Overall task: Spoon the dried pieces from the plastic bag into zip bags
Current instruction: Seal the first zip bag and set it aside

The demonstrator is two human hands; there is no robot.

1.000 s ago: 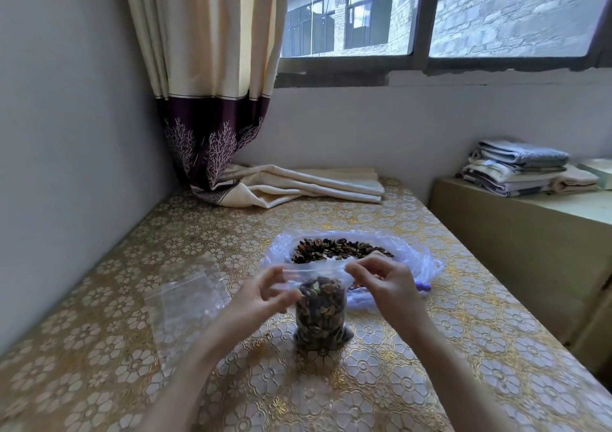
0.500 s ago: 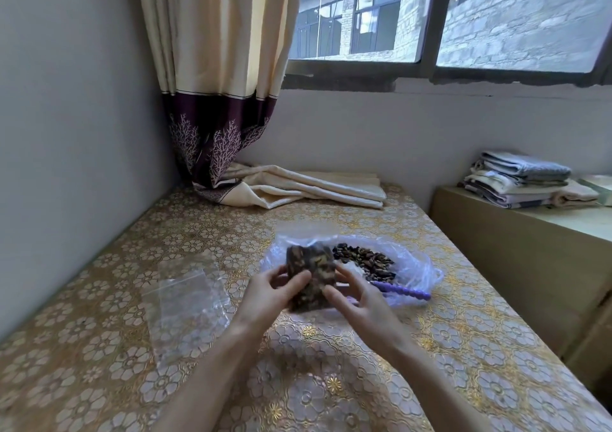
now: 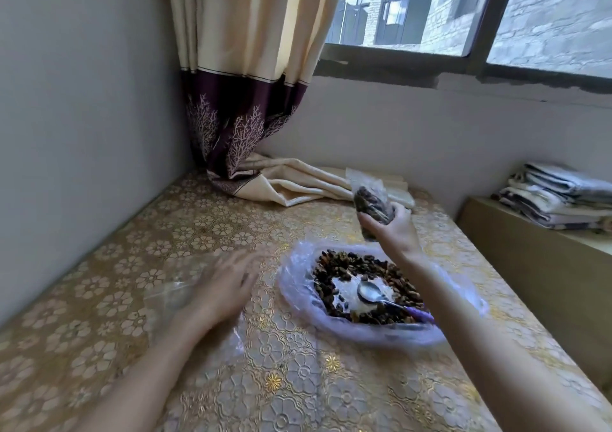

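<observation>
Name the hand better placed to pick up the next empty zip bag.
Left. The left hand is open, right over the empty zip bags. The right hand grips the filled zip bag beyond the plastic bag.

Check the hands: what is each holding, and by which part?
Right hand grips the filled zip bag round its lower half, lifted above the table. Left hand holds nothing; it is blurred, fingers straight, over the empty zip bags.

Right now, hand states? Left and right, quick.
Left hand: open, fingers straight, over the empty zip bags, motion-blurred.
Right hand: holding the filled zip bag, raised beyond the plastic bag.
</observation>
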